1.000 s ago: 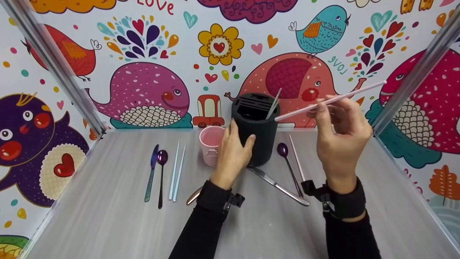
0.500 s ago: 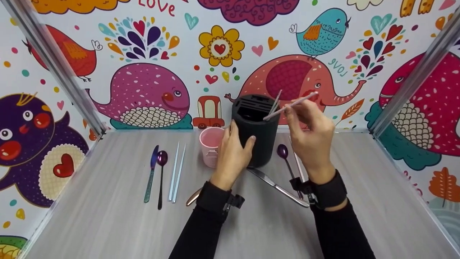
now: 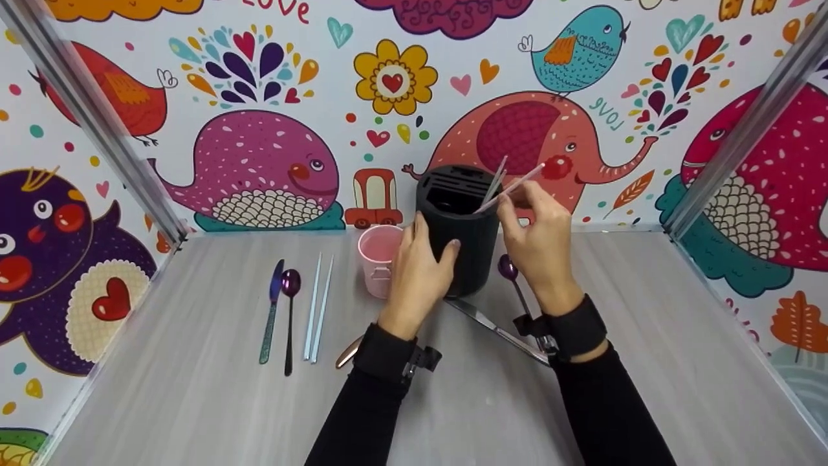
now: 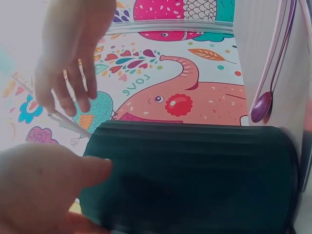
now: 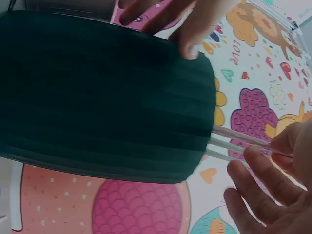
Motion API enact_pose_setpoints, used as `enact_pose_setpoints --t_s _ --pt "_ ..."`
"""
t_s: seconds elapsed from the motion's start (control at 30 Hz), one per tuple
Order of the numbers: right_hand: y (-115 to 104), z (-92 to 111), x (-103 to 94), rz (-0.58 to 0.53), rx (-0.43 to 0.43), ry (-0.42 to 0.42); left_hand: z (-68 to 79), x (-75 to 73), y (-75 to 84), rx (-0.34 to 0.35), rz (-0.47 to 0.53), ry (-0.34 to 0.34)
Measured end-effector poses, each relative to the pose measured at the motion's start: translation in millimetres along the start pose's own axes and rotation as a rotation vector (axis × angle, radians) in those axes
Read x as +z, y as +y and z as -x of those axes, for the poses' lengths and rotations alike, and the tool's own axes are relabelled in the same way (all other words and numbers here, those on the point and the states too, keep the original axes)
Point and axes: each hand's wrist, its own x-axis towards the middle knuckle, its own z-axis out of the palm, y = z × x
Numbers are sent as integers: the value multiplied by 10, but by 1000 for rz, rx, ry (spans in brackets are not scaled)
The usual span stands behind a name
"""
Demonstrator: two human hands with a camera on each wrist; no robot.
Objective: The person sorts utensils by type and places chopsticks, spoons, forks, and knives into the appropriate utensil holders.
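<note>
My left hand (image 3: pixel 420 275) grips the side of a dark, ribbed utensil holder (image 3: pixel 471 259), which stands upright with slots and a wide opening on top. Between the thumb and fingers of my right hand (image 3: pixel 540 239), a pink chopstick (image 3: pixel 533 172) is pinched, slanting down into the holder's right rim. Two pale chopsticks (image 3: pixel 500 173) lean in the same opening. From the right wrist view, the pinched chopstick (image 5: pixel 243 136) enters the holder beside the pale pair; its lower end is hidden inside. A second pink chopstick (image 4: pixel 273 53) lies on the table beside a purple spoon (image 4: pixel 262 108).
A pink cup (image 3: pixel 375 259) stands left of the holder. Farther left lie light-blue chopsticks (image 3: pixel 315 310), another purple spoon (image 3: pixel 291 283) and a blue-green knife (image 3: pixel 271 317). In front lie a silver knife (image 3: pixel 498 330) and a copper-coloured handle (image 3: pixel 349 353), partly under my left wrist.
My right hand has moved left to the holder, and the pink chopstick's lower end has gone from outside the rim into the opening. My left hand keeps its grip.
</note>
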Motion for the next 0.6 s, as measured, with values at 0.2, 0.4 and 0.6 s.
enact_pose_setpoints --t_s 0.2,0.4,0.6 --pt "97 26 127 16 21 -46 -3 -5 11 7 -9 -3" --pt "124 85 217 60 78 -104 -6 0 4 9 -17 -8" --pt "92 66 132 104 117 -109 -9 -11 -14 7 -10 -8"
